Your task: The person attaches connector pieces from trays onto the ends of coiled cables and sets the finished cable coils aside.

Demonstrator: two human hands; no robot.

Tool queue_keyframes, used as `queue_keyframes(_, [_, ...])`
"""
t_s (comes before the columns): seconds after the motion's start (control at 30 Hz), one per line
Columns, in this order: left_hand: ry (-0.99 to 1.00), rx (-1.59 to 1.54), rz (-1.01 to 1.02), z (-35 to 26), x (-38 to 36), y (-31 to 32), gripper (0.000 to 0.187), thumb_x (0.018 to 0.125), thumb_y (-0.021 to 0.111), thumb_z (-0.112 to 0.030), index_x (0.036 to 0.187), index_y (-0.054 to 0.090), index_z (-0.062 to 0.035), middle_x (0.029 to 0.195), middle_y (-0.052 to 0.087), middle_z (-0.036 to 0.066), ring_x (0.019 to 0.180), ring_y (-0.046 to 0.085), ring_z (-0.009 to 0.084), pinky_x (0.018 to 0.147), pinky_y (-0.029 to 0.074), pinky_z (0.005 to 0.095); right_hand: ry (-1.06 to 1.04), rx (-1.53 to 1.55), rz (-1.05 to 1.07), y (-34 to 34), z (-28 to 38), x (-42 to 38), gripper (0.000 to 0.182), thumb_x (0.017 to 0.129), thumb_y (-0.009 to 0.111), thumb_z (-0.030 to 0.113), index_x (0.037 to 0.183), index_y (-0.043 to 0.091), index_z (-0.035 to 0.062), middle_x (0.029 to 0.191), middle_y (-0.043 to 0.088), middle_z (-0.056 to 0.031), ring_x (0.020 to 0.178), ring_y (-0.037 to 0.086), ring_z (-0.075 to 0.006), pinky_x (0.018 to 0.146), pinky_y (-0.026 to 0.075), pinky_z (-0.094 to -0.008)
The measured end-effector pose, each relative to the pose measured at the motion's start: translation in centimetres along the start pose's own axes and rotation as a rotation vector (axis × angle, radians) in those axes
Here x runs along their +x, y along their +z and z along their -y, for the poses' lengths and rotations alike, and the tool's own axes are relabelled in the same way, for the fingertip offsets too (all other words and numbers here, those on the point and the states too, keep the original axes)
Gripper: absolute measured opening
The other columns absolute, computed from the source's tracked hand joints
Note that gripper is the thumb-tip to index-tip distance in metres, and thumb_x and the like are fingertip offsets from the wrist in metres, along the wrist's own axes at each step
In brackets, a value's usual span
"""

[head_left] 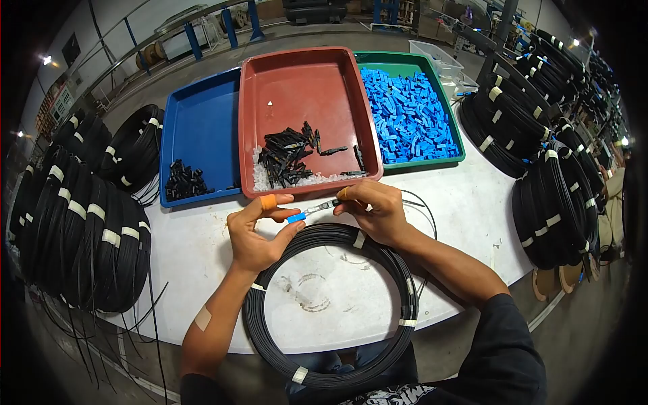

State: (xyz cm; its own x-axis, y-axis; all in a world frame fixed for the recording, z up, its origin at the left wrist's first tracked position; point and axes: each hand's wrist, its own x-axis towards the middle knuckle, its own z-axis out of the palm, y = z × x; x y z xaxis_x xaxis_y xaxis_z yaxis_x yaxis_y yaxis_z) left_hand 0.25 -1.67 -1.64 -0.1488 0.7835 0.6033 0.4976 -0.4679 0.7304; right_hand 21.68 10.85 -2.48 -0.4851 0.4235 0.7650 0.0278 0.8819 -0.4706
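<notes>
Between thumb and fingers, my left hand (255, 236) pinches a small blue connector housing (296, 218). A slim connector with a pale, clear-looking body (316, 208) extends from the blue piece toward my right hand (379, 210), whose fingertips grip its black end. Orange wraps cover a finger on each hand. Below both hands lies a coil of black cable (253, 317), bound with white tape and hanging over the table's front edge. A thin loop of cable (432, 219) curves out past my right hand.
On the white table (472, 223), a red tray (304, 81) holds black connector parts and clear pieces. A blue tray (199, 121) has black parts; a green tray (449, 128) holds many blue housings. Cable coils (88, 223) stack at left, with more coils (557, 209) at right.
</notes>
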Motion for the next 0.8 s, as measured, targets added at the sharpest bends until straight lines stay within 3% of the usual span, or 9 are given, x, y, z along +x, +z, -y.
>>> queue_keyframes(0.33, [-0.026,-0.063,-0.11,0.2,0.02,0.42,0.038,0.073,0.086,0.002,0.108,0.07,0.002,0.094,0.076,0.01,0.089,0.077,0.0197,0.075,0.056,0.0263,-0.033,0.023,-0.029,0.17,-0.33,0.03,0.02,0.073,0.085,0.002,0.087,0.071,0.0029,0.074,0.069,-0.0078,0.062,0.065,-0.0198,0.054,0.048,-0.0321])
queue_keyframes(0.43, [-0.017,-0.036,-0.084,0.13,0.05,0.39,0.038,0.073,0.086,0.001,0.107,0.07,0.002,0.093,0.077,0.01,0.089,0.077,0.0194,0.074,0.056,0.0256,-0.093,0.012,-0.038,0.16,-0.46,0.14,0.021,0.072,0.085,-0.003,0.088,0.072,0.001,0.074,0.069,-0.0066,0.058,0.063,-0.0143,0.051,0.047,-0.0276])
queue_keyframes(0.57, [-0.029,0.049,-0.014,0.07,0.02,0.15,0.041,0.073,0.084,0.007,0.11,0.067,0.0034,0.102,0.074,0.012,0.092,0.076,0.0229,0.083,0.057,0.0289,-0.139,-0.035,-0.022,0.1,-0.54,0.11,0.021,0.072,0.086,0.0,0.087,0.072,0.0024,0.075,0.071,-0.0066,0.059,0.065,-0.017,0.052,0.048,-0.0295])
queue_keyframes(0.63, [0.0,0.034,-0.1,0.15,0.14,0.44,0.036,0.073,0.085,0.002,0.106,0.07,0.0024,0.092,0.077,0.011,0.088,0.077,0.0198,0.074,0.056,0.0248,-0.161,-0.058,-0.017,0.02,-0.46,0.17,0.022,0.071,0.087,0.001,0.087,0.072,0.0029,0.075,0.071,-0.0066,0.06,0.066,-0.018,0.052,0.048,-0.0302])
queue_keyframes(0.8, [-0.002,0.098,-0.036,-0.13,-0.02,0.11,0.04,0.073,0.083,0.006,0.11,0.067,0.0036,0.101,0.075,0.011,0.092,0.076,0.0212,0.083,0.056,0.0276,-0.182,-0.059,-0.009,0.14,-0.61,0.03,0.023,0.071,0.087,0.004,0.088,0.072,0.0031,0.075,0.071,-0.0073,0.061,0.067,-0.0197,0.053,0.05,-0.0313])
